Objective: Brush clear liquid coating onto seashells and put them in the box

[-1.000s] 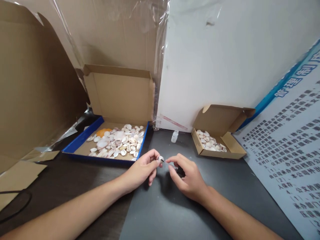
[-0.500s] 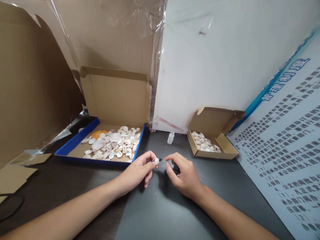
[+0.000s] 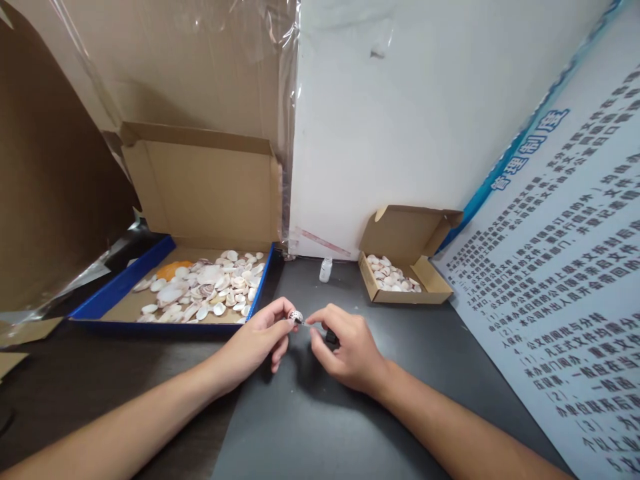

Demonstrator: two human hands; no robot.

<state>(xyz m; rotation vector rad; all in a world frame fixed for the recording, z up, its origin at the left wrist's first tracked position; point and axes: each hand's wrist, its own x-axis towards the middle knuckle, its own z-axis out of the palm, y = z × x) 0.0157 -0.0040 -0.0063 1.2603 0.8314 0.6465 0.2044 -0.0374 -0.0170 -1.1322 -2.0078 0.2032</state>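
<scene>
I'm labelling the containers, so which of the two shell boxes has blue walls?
The larger box, just beyond the left hand: its low walls are blue, while the smaller box on the right is brown.

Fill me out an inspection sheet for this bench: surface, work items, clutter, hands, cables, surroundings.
Surface: grey mat and dark wood-grain tabletop.
Work items: small spotted object; small bottle, standing; blue-edged box and smaller cardboard box, both open, holding shells.
Clutter: flat cardboard pieces at the left edge.
Hands: left hand pinches the spotted object; right hand faces it, with a black object by its fingers, partly hidden, grip unclear.
Cables: dark curve at far left, possibly a cable.
Surroundings: cardboard sheet and white panel behind; printed board at right.
</scene>
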